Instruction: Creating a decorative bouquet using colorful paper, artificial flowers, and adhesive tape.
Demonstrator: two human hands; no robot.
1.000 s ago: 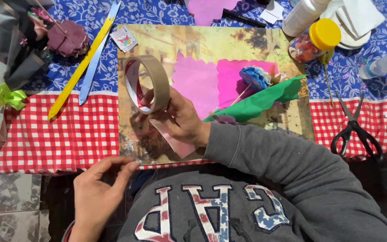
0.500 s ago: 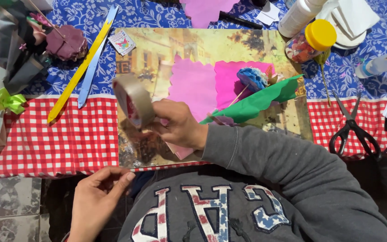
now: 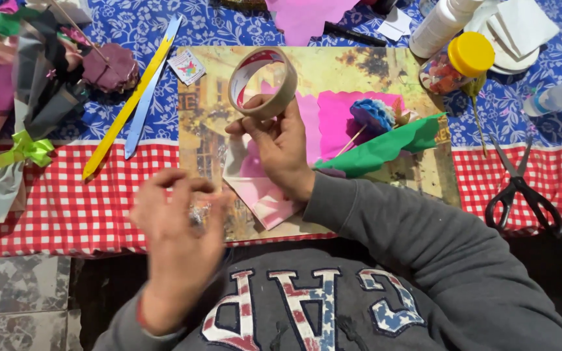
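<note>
Left hand (image 3: 180,227) motion-blurred; white bottle (image 3: 442,25) cut off by top edge

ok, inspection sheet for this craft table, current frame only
Surface: table under red-checked and blue floral cloth; picture board in the middle.
Job's things: tape roll held up over the board; pink paper beneath.
Clutter: scissors, yellow-lidded jar, white bottle, yellow and blue strips, green paper, blue paper flower, ribbons.
Hands: right hand grips the tape roll; left hand blurred, near the board's lower edge, hold unclear.
Cables: nothing seen.
Surroundings: tiled floor.
</note>
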